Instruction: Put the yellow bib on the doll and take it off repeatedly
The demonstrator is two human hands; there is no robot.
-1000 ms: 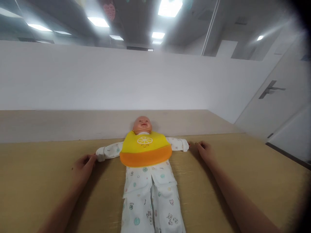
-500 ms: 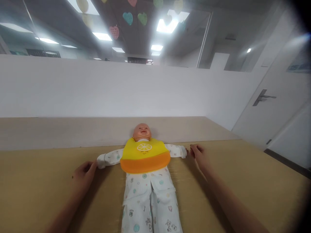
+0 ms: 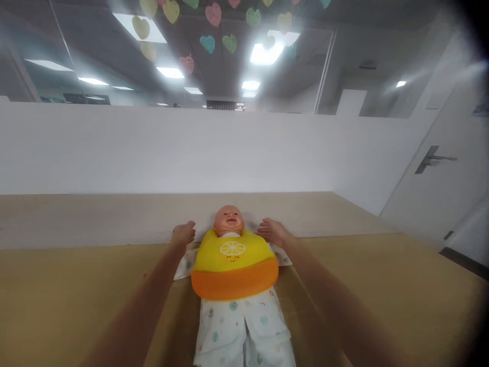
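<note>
The fingers of the left hand are seen loosely bent beside the doll's head; whether anything is gripped cannot be told. Those of the right hand are loosely extended at the head's other side, with nothing seen held. Half a second earlier, both hands were placed by the sleeve ends, the left at a cuff; now they have been brought inward and up, and the sleeves are partly covered by the forearms. The doll is laid face up on the table, its chest covered by a yellow bib with an orange pocket, above patterned trousers. Beyond, a white wall is seen.
</note>
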